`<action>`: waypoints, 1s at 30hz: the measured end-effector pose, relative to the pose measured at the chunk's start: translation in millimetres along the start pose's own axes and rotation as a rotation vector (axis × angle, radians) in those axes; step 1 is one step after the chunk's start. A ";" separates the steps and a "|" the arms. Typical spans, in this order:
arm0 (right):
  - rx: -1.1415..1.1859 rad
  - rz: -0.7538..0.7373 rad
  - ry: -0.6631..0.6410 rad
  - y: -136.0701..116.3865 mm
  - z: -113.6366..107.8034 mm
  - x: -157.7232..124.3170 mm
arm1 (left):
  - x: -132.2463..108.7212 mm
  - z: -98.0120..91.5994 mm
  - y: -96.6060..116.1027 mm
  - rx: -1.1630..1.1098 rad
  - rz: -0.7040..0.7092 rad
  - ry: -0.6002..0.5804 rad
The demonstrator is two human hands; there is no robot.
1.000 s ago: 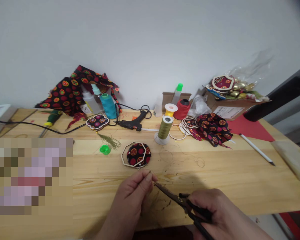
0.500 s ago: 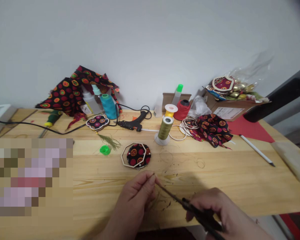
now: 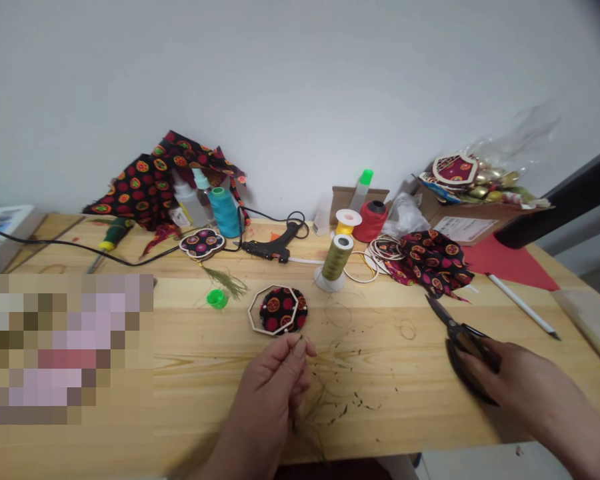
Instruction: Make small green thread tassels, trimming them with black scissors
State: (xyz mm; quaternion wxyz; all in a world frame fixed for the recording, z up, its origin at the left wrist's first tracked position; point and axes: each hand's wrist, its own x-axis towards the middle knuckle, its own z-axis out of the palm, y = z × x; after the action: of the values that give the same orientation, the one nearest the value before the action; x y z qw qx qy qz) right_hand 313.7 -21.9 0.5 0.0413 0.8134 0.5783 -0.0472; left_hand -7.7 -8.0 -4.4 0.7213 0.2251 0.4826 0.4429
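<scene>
The pale wooden bench [image 3: 190, 400] gets first mention, size-wise. At its back left, a big patterned cloth [image 3: 145, 180] is propped up around a couple of bottles. A cardboard box [image 3: 440, 200] is parked back right, piled with gold bits, and a smaller bunched cloth [image 3: 433, 260] is dumped in front of it.

At the near side, the left hand [image 3: 275, 380] is seen with thumb and fingers pressed together in a pinch. The right hand [image 3: 525, 373] is kept well apart from it, fingers wrapped round the handles of the black scissors [image 3: 451, 325]. Those are pointed toward the bunched cloth; whether the bench is touched by them can't be told.

A glue gun [image 3: 273, 250] is laid on its side further back, and an olive spool [image 3: 337, 259] is stood upright. An octagonal frame [image 3: 298, 308] is overlapped with a round patterned piece [image 3: 279, 305] just beyond the left hand. Olive strands [image 3: 313, 407] are pinched in the left fingers, hanging below, and tiny dark scraps [image 3: 344, 409] are scattered nearby.
</scene>
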 end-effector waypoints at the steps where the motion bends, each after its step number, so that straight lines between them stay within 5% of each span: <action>1: 0.005 -0.041 0.068 -3.3 -0.4 -2.4 | 0.2 0.6 0.1 -0.002 -0.001 -0.005; 5: 0.272 -0.275 0.475 -43.3 -8.3 -21.0 | 0.8 2.7 0.0 -0.025 -0.008 -0.022; 9: 0.805 -0.549 0.290 -103.9 -20.9 -38.9 | -1.2 4.5 1.5 -0.041 -0.018 -0.038; 13: 0.977 -0.528 0.243 -135.1 -20.9 -36.8 | -4.3 4.4 5.3 -0.053 0.021 -0.002; 18: 0.886 -0.548 0.148 -137.3 -5.9 -33.2 | -6.2 2.1 9.7 -0.116 0.049 0.033; 23: 0.645 -0.717 0.053 -130.3 -3.5 -46.0 | -8.3 1.4 15.6 -0.152 0.090 0.019; 30: 0.499 -0.847 0.126 -119.2 -0.6 -53.1 | -9.1 3.8 15.3 -0.120 0.099 0.012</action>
State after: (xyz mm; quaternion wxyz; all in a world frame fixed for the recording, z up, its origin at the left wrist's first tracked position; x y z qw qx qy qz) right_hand 183.7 -32.6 6.2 -0.2124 0.4932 0.8305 -0.1478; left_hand -12.1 -7.6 13.2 0.7077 0.2023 0.4476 0.5078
